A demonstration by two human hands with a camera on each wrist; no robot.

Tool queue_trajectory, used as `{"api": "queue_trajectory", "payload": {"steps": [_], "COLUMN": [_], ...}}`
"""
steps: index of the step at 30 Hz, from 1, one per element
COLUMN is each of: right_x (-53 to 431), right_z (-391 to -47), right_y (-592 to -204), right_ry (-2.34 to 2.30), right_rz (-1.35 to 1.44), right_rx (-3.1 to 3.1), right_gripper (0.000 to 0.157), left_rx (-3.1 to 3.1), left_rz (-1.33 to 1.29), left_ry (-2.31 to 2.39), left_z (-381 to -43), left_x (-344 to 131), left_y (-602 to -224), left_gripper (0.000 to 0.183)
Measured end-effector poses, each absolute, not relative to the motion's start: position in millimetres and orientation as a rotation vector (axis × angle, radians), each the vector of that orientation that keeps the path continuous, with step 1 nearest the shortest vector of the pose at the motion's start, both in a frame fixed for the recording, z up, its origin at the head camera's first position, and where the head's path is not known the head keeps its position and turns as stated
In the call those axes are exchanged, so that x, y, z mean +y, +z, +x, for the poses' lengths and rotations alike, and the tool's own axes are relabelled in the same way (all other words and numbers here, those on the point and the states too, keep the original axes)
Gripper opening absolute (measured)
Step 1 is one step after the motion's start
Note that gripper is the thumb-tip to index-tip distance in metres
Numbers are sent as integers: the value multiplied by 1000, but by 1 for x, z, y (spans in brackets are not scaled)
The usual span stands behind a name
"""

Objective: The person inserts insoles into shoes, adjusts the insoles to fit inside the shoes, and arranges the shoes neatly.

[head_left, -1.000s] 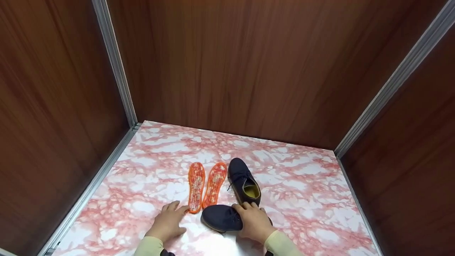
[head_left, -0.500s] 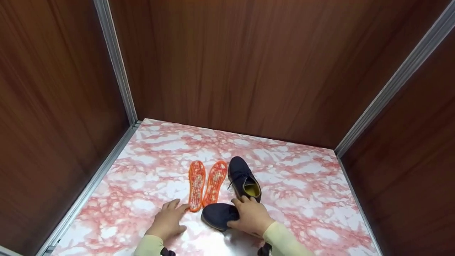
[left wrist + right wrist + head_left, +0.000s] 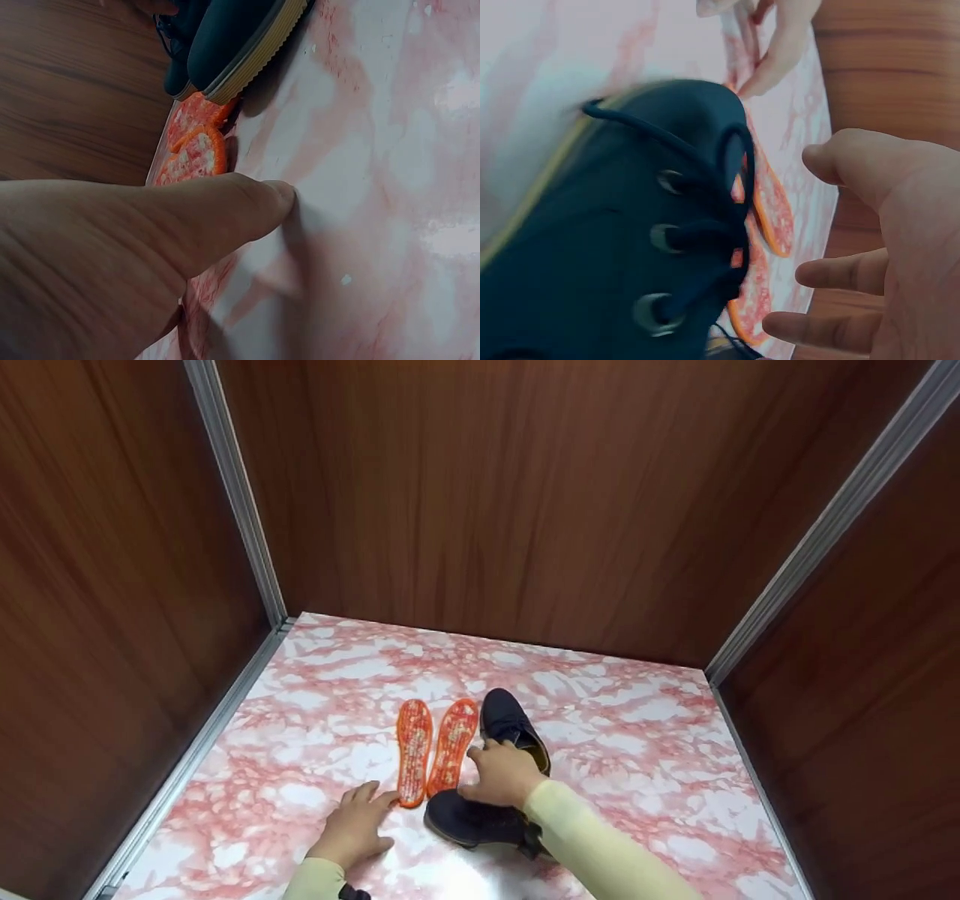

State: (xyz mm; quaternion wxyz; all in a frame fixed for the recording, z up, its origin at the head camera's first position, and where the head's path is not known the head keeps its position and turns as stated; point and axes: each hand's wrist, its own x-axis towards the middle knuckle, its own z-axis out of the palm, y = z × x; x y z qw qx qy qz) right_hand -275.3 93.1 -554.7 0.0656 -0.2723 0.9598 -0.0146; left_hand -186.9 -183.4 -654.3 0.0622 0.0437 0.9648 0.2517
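Two orange-edged insoles with a red and white pattern, the left insole (image 3: 413,754) and the right insole (image 3: 453,739), lie side by side. Beside them a dark lace-up shoe (image 3: 501,711) points away, its yellow lining partly covered by my right hand (image 3: 506,775). A matching near shoe (image 3: 465,817) lies crosswise below, its laces (image 3: 739,217) and eyelets large in the right wrist view. My right hand reaches over both shoes, fingers spread with nothing between them. My left hand (image 3: 351,829) rests on the marbled surface, a fingertip right at the left insole's heel end.
Brown wood-grain panels rise on the left (image 3: 112,622), back (image 3: 480,510) and right (image 3: 847,720) of the red-and-white marbled surface (image 3: 637,780). Grey metal rails (image 3: 244,495) run along the corners and side edges.
My right hand has let go of the near shoe and moved forward and slightly left, over the far shoe's opening. The left hand, insoles and shoes stay almost where they were.
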Motion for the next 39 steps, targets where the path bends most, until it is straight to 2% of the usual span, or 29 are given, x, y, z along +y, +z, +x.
{"api": "queue_trajectory", "payload": {"steps": [13,18,22,29,39], "right_x": [55,43,38,23,-8], "right_z": [-300,-303,-303,-310,-312], "right_y": [-543,-539,-544,-559,-564], "right_ry": [-30,27,16,-39,-124], "right_rz": [-762,-732,-712,-688,-634], "right_rx": [2836,2844,2846,2836,2901], "right_gripper": [66,57,46,48,39], "left_rx": [2943,2938,2927,2942,2969], "left_rz": [122,130,142,135,148], "left_ry": [766,753,754,775,772], "left_z": [-186,-188,-188,-184,-186], "left_x": [-187,-185,-182,-183,-180], "left_y": [-651,-650,-652,-655,-653], "left_gripper": [79,80,80,78,78]}}
